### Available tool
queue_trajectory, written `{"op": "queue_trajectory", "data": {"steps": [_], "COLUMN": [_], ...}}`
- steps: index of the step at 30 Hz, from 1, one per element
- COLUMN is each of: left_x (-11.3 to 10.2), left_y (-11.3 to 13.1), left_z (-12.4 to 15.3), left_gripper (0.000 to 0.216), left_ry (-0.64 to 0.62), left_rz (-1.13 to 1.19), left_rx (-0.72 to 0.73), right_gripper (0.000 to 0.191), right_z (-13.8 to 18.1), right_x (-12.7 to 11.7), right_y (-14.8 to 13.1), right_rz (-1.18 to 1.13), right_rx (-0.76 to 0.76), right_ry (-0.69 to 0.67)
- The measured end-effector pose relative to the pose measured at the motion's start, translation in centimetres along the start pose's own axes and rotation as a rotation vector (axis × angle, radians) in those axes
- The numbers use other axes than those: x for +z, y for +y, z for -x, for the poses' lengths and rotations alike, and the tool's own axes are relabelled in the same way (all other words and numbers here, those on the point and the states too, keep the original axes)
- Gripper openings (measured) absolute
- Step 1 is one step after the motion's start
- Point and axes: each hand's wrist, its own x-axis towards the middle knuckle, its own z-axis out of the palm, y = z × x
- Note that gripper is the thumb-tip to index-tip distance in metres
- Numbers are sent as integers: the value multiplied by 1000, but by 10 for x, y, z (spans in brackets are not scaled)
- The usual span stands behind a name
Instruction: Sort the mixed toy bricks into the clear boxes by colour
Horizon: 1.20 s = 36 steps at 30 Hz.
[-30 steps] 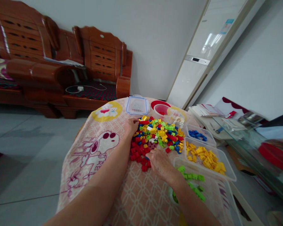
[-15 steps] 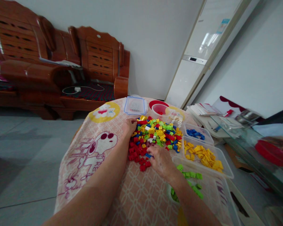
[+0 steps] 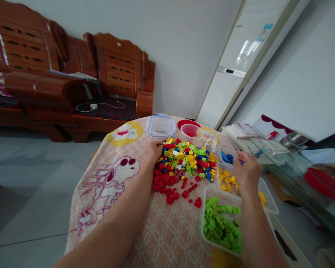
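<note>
A mixed heap of toy building bricks (image 3: 188,157) in red, yellow, green, blue and white lies on the cloth-covered table. At the heap's left edge is my left hand (image 3: 155,150), its fingers curled together beside a long red brick (image 3: 169,146); what they hold, if anything, is too small to tell. My right hand (image 3: 248,171) hangs over the clear box of blue bricks (image 3: 226,157) at the right, fingers pinched, with a bit of blue showing between them. Under that wrist, a box of yellow bricks (image 3: 226,180) is partly hidden.
Nearest me on the right stands a box of green bricks (image 3: 220,227). Loose red bricks (image 3: 164,182) spread along the heap's front. At the back are a clear blue-rimmed lid (image 3: 161,125), a white-rimmed bowl (image 3: 181,128) and white bricks (image 3: 210,143). A glass-topped table (image 3: 284,163) adjoins on the right.
My right hand has moved from the front of the heap, where a blue brick was at its fingers, rightward to the blue bricks' box. My left hand has stayed in place.
</note>
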Motion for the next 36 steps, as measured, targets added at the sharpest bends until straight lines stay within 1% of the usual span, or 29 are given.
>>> {"op": "queue_trajectory", "data": {"steps": [1, 3, 6, 11, 15, 21, 25, 27, 32, 36], "left_x": [-1, -2, -1, -1, -2, -1, -1, -1, -2, -4], "left_y": [1, 2, 2, 2, 3, 2, 1, 1, 2, 3], "left_z": [0, 1, 1, 1, 2, 1, 0, 0, 1, 2], "left_gripper": [26, 25, 25, 26, 26, 26, 25, 25, 26, 26], "left_ry": [-1, 1, 10, 8, 10, -1, -3, -2, -3, -1], "left_rz": [-9, -29, -27, -25, -54, -28, -20, -14, -30, -36], "left_rx": [0, 0, 5, 13, 2, -17, -13, -13, -5, -4], "right_gripper": [29, 29, 28, 27, 26, 24, 26, 27, 24, 23], "right_z": [-3, -5, 0, 17, 30, 46, 63, 72, 83, 82], "right_x": [-3, -8, -6, 7, 16, 28, 36, 39, 39, 39], "right_y": [7, 11, -1, -37, -57, -68, -72, -73, -76, -81], "right_rz": [8, 6, -24, -78, -94, 5, -4, -3, 88, 100], "right_rx": [9, 11, -14, -104, -173, -249, -406, -477, -589, -571], "right_ry": [9, 7, -53, -244, -406, -674, -886, -960, -1062, -1104]}}
